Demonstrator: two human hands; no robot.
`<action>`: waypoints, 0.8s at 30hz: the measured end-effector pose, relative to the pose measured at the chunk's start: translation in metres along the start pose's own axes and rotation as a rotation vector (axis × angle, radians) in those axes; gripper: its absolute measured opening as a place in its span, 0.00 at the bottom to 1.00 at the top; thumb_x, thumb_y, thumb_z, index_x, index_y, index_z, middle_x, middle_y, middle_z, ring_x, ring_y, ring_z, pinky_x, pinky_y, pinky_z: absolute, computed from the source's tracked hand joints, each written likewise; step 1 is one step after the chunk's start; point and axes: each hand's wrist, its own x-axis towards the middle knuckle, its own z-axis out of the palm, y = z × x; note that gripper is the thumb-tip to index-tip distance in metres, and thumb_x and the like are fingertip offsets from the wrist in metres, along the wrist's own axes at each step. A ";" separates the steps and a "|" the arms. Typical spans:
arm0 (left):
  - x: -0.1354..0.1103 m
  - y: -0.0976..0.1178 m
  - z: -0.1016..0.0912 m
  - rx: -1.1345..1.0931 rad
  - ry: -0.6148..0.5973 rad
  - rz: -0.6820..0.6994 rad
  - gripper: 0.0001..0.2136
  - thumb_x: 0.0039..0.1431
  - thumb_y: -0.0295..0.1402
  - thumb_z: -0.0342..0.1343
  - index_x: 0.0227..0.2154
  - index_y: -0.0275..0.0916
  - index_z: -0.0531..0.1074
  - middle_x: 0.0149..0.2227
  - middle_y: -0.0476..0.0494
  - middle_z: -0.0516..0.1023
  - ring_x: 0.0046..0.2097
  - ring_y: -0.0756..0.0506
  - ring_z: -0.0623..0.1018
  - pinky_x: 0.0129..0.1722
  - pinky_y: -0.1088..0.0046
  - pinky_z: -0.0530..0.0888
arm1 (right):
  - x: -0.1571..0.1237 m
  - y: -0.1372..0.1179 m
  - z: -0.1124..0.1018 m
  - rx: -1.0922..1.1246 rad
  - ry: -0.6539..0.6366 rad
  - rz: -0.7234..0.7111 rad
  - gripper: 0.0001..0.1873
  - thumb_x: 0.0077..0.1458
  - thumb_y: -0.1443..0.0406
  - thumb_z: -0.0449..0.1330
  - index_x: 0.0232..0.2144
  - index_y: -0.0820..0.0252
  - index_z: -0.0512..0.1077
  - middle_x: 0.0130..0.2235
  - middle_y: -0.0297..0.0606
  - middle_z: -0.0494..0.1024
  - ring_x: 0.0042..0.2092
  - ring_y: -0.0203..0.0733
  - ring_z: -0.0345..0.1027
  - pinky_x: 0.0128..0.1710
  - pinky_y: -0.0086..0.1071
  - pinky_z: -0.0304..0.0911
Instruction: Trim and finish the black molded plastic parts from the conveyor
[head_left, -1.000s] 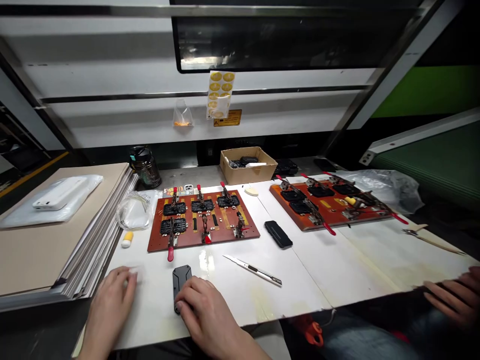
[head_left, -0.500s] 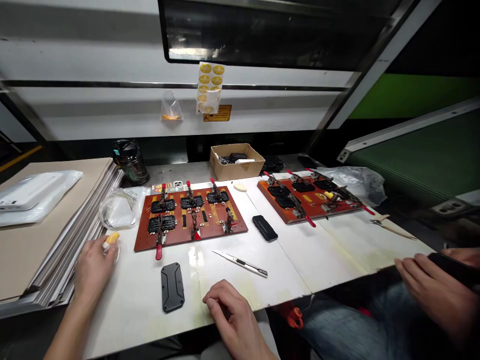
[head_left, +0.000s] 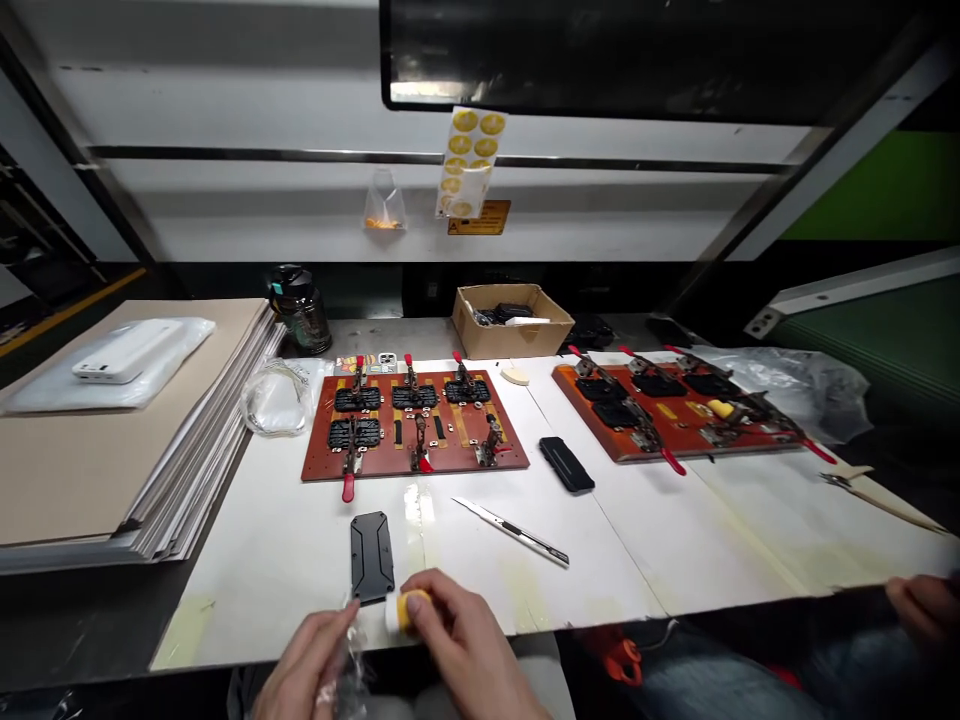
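Note:
At the near edge of the table, my right hand (head_left: 476, 650) pinches a small yellow-and-white piece (head_left: 405, 611) between thumb and fingers. Beside it my left hand (head_left: 304, 668) is closed on a crumpled clear plastic bag (head_left: 351, 672); part of the bag is hidden by the fingers. Just beyond my hands lies a flat black panel (head_left: 372, 556) with grooved lines. A slim utility knife (head_left: 514, 532) rests to its right, and farther off is a black case (head_left: 566, 464). The brown fixture board (head_left: 367, 462) behind holds black parts under red-handled toggle clamps.
A second clamp board (head_left: 637, 445) lies to the right, near pliers (head_left: 844, 477). Stacked cardboard sheets (head_left: 67, 480) stand at the left with a wrapped white device (head_left: 124, 350). A cardboard box (head_left: 510, 340) and dark bottle (head_left: 300, 310) are behind. A co-worker's hand (head_left: 926, 610) is at far right.
My left hand has come from the left side to the near middle. The yellow-and-white piece has passed from my left hand to my right, leaving the clear bag in my left.

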 end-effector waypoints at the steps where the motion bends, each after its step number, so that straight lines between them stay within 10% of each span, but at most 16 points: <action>1: 0.010 0.001 -0.010 0.055 -0.024 -0.014 0.19 0.68 0.39 0.44 0.57 0.49 0.71 0.52 0.40 0.75 0.50 0.43 0.78 0.47 0.71 0.77 | 0.004 -0.001 -0.004 -0.004 0.055 -0.007 0.18 0.67 0.50 0.51 0.43 0.55 0.73 0.29 0.31 0.71 0.31 0.36 0.62 0.30 0.27 0.55; 9: 0.075 0.032 -0.019 0.397 -0.285 -0.116 0.34 0.63 0.42 0.52 0.70 0.46 0.48 0.54 0.40 0.71 0.54 0.38 0.73 0.48 0.62 0.72 | 0.047 -0.013 -0.003 -0.425 0.126 -0.297 0.14 0.61 0.66 0.56 0.49 0.53 0.71 0.47 0.38 0.72 0.42 0.40 0.70 0.41 0.30 0.63; 24: 0.084 0.030 -0.014 0.293 -0.331 -0.131 0.42 0.50 0.29 0.56 0.69 0.34 0.50 0.58 0.36 0.73 0.58 0.39 0.71 0.58 0.67 0.66 | 0.054 -0.023 0.019 -0.727 -0.029 -0.152 0.06 0.64 0.63 0.56 0.40 0.58 0.71 0.38 0.38 0.78 0.37 0.45 0.74 0.32 0.32 0.54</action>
